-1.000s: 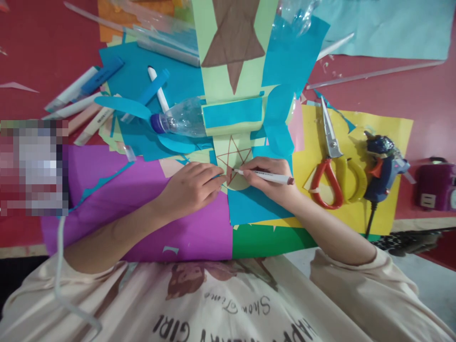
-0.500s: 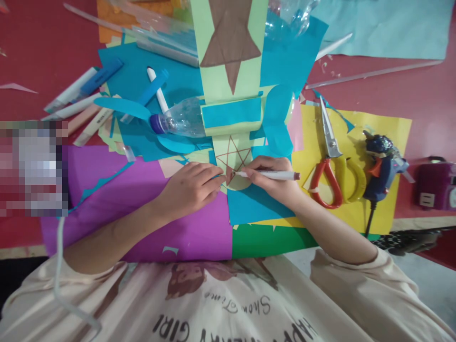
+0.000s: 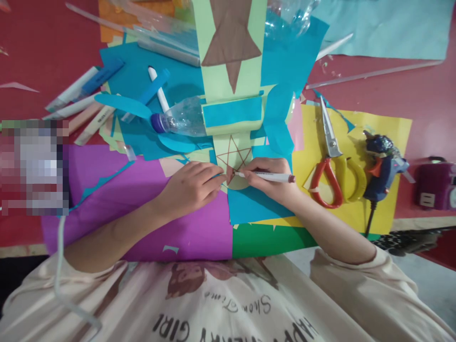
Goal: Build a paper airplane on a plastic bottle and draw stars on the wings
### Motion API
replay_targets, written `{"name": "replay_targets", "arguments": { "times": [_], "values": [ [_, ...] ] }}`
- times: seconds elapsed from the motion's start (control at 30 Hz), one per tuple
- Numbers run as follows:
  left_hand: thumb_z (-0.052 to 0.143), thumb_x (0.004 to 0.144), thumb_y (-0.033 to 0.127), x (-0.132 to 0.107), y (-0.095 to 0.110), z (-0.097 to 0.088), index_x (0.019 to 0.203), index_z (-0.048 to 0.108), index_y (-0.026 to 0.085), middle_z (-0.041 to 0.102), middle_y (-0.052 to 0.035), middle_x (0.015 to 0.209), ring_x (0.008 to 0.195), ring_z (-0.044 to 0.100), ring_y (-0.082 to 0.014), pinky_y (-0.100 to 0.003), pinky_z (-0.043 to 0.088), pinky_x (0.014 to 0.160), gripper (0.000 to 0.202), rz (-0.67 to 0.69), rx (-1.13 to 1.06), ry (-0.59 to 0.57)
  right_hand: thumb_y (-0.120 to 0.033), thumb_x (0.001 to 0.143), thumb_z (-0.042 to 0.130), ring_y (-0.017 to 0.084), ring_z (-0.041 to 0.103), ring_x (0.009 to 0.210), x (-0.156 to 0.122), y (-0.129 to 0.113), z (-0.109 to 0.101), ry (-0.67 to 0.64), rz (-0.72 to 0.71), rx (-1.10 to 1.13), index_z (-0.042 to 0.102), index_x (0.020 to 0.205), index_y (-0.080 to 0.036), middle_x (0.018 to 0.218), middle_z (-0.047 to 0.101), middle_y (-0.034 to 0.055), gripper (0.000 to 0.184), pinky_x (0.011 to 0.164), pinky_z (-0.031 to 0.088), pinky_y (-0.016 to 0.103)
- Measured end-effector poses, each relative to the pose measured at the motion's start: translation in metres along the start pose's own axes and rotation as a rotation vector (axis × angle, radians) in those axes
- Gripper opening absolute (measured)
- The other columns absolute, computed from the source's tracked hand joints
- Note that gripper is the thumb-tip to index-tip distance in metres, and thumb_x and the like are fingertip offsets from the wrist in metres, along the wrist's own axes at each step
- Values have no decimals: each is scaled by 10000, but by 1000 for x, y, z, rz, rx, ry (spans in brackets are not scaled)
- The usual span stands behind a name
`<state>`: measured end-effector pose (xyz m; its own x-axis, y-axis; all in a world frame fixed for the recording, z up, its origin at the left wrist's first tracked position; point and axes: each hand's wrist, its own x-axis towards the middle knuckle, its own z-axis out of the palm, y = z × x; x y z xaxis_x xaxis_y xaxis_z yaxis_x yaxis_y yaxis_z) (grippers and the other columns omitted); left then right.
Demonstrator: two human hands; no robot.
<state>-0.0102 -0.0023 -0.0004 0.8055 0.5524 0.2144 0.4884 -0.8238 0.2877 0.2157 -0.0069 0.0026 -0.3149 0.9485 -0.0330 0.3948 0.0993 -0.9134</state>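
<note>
My right hand (image 3: 272,183) is closed around a white marker with a brown cap end (image 3: 267,176); its tip rests on a star outline (image 3: 235,159) drawn on a pale green paper strip (image 3: 231,85). My left hand (image 3: 190,187) lies with curled fingers pressing the edge of that strip, beside the star. Higher on the strip a bigger star (image 3: 231,40) is filled in brown. A clear plastic bottle with a purple cap (image 3: 178,118) lies under the strip, wrapped in a blue paper band (image 3: 233,111).
Red-handled scissors (image 3: 326,164) and a blue glue gun (image 3: 381,166) lie on yellow paper (image 3: 388,137) to the right. Several markers (image 3: 81,99) sit at the left. Purple paper (image 3: 142,204), green paper (image 3: 267,240) and blue sheets (image 3: 135,76) cover the red table (image 3: 35,42).
The marker's cap end has swung a little up and back down while its tip stays on the small star. My left hand has stayed put.
</note>
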Motion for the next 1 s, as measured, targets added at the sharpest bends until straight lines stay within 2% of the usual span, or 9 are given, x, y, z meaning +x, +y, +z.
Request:
{"name": "replay_targets", "arguments": {
  "times": [0.13,0.23,0.3,0.4,0.5,0.67,0.87,1.0],
  "values": [
    [461,957,162,1,1,0,1052,630,124,686,-103,1050,968,640,-239,-366,509,797,197,23,10,34,-245,785,577,86,506,492,-1,-1,-1,18,31,53,630,613,-164,560,619,-5,197,465,361,215],
    [460,954,151,2,1,0,1044,631,125,687,-101,1052,961,643,-239,-365,511,791,195,23,19,36,-356,826,557,89,490,470,-2,0,-2,88,80,161,604,604,-173,532,584,-5,291,449,366,227],
    [452,957,151,2,1,-1,1042,633,129,687,-100,1058,965,642,-234,-364,510,797,201,19,18,29,-406,855,534,87,486,457,-2,1,-2,90,117,208,596,622,-176,529,571,-7,333,448,375,234],
    [439,963,156,1,1,-1,1039,636,131,688,-101,1050,963,640,-229,-365,509,807,213,14,8,22,-341,828,594,91,521,485,-2,2,-1,59,141,161,620,687,-170,576,605,-5,224,457,381,229],
    [447,959,153,1,1,-2,1042,636,123,687,-106,1046,960,641,-233,-367,510,806,209,16,4,25,-252,795,637,90,549,525,-4,6,0,31,79,114,644,743,-172,637,646,-7,95,462,375,212],
    [439,966,165,1,0,-1,1056,637,135,687,-101,1049,978,636,-222,-359,513,820,219,10,15,4,-241,810,636,78,529,523,-5,12,1,22,-16,73,643,725,-173,642,647,-14,109,465,359,207],
    [435,968,169,0,0,0,1066,639,145,685,-98,1069,1001,632,-220,-360,512,836,228,-5,15,-7,-215,795,622,76,512,515,-3,7,1,20,-14,30,637,696,-162,626,637,-13,113,497,373,214],
    [443,964,160,1,0,0,1057,639,138,689,-97,1057,982,639,-225,-359,514,808,218,13,21,16,-201,770,610,71,491,485,-3,5,-1,-12,16,36,641,659,-161,582,620,-20,122,466,348,208]
  ]
}}
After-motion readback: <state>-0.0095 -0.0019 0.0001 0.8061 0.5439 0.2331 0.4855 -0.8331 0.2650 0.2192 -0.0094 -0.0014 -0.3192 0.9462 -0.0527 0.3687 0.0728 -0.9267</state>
